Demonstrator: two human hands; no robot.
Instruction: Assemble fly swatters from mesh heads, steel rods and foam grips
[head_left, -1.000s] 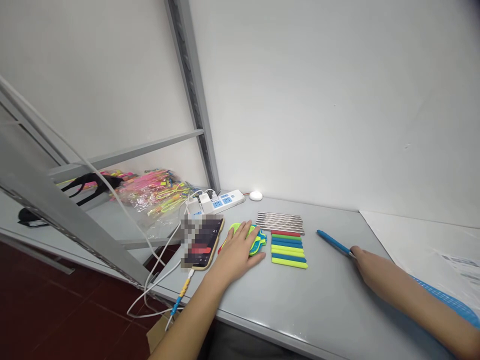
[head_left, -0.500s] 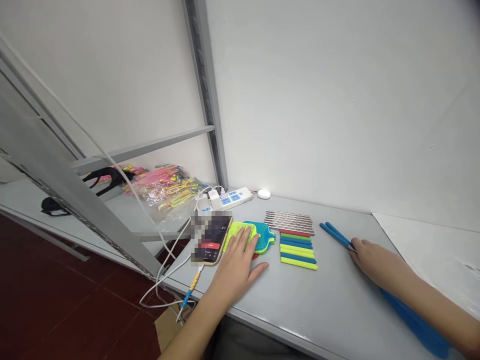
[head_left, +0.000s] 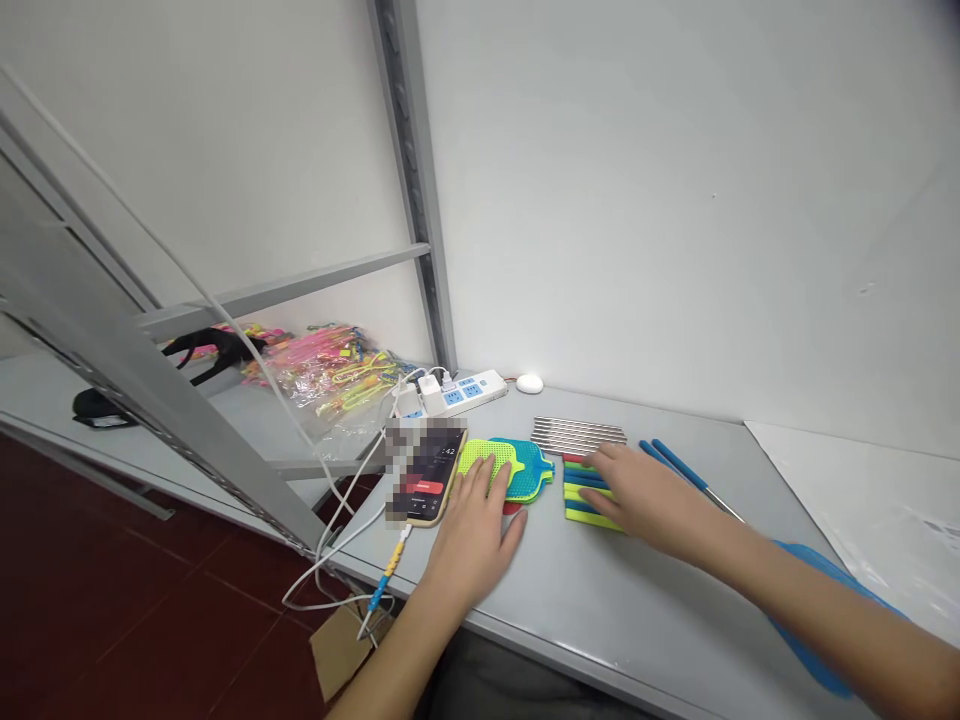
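My left hand (head_left: 472, 520) lies flat with its fingers spread on the yellow-green perforated swatter head (head_left: 487, 452). A blue swatter head (head_left: 534, 470) shows beside it, overlapped, with a bit of red underneath. Over a row of red, green, blue and yellow handle tubes (head_left: 589, 517) is my right hand (head_left: 637, 495), its thumb apart from the fingers and partly covering the tubes. Several thin metal rods (head_left: 577, 434) lie side by side behind the row. Right of that hand rest fly swatters with blue handles (head_left: 679, 462); their blue heads (head_left: 814, 660) are partly under my forearm.
A phone (head_left: 431, 480) on a charging cable lies left of the swatter heads. Behind it are a power strip (head_left: 472, 392) and a white round object (head_left: 529, 383). Bagged colourful items (head_left: 330, 370) lie beyond the metal shelf post (head_left: 416, 180). White sheeting (head_left: 847, 510) covers the right side.
My right hand has let go of the blue-handled swatters, which now lie on the table, and moved left over the handle tubes. My left hand stays on the swatter head.
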